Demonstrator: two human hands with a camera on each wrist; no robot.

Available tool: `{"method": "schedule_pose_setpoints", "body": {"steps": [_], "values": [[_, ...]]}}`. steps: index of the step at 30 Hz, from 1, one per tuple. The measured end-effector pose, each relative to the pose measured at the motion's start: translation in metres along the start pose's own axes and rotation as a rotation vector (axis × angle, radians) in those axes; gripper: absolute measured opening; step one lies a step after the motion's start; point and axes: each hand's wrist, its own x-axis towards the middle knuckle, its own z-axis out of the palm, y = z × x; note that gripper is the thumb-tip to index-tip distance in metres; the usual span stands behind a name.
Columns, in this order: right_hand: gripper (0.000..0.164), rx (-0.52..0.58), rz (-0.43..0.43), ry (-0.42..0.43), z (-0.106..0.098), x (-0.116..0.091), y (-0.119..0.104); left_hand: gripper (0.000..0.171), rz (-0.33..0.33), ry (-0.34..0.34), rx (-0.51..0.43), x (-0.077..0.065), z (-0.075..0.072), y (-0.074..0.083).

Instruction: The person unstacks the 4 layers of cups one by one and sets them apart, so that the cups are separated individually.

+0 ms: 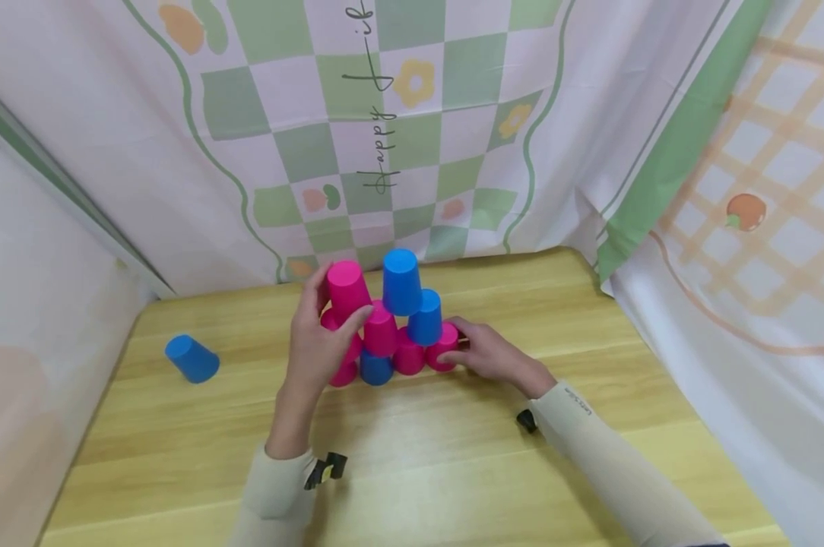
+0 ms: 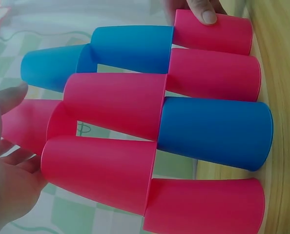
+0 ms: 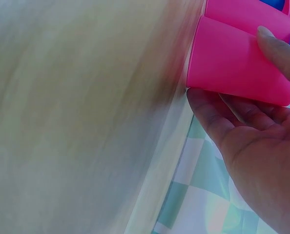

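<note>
Upside-down pink and blue plastic cups form a stepped pyramid on the table. My left hand holds a pink cup at the left of the third level, thumb on one side and fingers on the other. Its rim overlaps the two pink cups below in the left wrist view. Beside it on that level stands a blue cup. My right hand grips the rightmost bottom pink cup, thumb on its near side and fingers behind. A blue cup stands among the pink ones in the bottom row.
A lone blue cup stands upside down on the wooden table, left of the pyramid. Patterned cloth curtains hang behind the table and on both sides. Black wrist straps show at both sleeves.
</note>
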Motion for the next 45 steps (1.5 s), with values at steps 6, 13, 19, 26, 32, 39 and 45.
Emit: {"method": "schedule_pose_setpoints", "body": {"steps": [6, 13, 19, 26, 32, 39, 45], "values": [[0.052, 0.007, -0.01, 0.0, 0.0, 0.0, 0.001, 0.079, -0.046, 0.006, 0.007, 0.0, 0.0, 0.0], [0.053, 0.015, -0.008, 0.0, 0.0, 0.0, 0.001, 0.075, -0.08, 0.009, 0.015, 0.0, 0.0, 0.0], [0.054, 0.007, -0.007, -0.009, 0.0, 0.003, -0.002, 0.074, -0.094, 0.023, 0.017, -0.001, -0.001, 0.001], [0.053, 0.003, -0.014, -0.004, 0.0, 0.005, -0.002, 0.07, -0.058, 0.044, 0.019, -0.001, -0.004, -0.001], [0.055, -0.008, -0.036, 0.02, 0.0, 0.0, 0.001, 0.07, 0.009, 0.056, 0.002, 0.001, -0.007, 0.001], [0.056, 0.002, -0.026, 0.027, -0.001, 0.0, 0.001, 0.07, 0.032, 0.13, 0.007, 0.003, -0.018, 0.008], [0.056, 0.0, -0.041, 0.01, 0.001, 0.004, 0.0, 0.067, 0.046, 0.271, 0.005, 0.001, -0.031, 0.005]]}}
